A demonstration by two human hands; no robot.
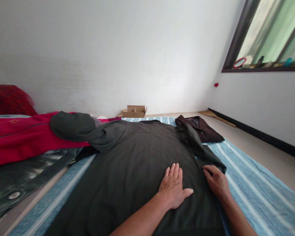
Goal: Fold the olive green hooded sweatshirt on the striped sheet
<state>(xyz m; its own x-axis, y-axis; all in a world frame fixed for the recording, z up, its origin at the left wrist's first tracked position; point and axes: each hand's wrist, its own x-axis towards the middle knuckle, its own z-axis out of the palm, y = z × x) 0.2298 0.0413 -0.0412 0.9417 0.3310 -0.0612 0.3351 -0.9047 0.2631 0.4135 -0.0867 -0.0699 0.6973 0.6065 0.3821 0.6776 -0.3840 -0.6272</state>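
Observation:
A dark grey long-sleeved shirt (137,164) lies spread out, collar away from me, on a blue striped sheet (248,183). My left hand (172,188) rests flat on the right half of its body, fingers stretched out and thumb apart. At the right side edge, beside the end of the right sleeve (207,155), my right hand (216,180) has its fingers curled against the cloth; their tips are partly hidden. The left sleeve (73,126) reaches out to the left, its end lying over red clothing.
To the left are a red garment (27,134) and a dark shiny jacket (34,173) with a round metal button. A folded dark brown garment (200,127) lies beyond the right shoulder. An open cardboard box (135,111) stands by the back wall. A window (267,36) is upper right.

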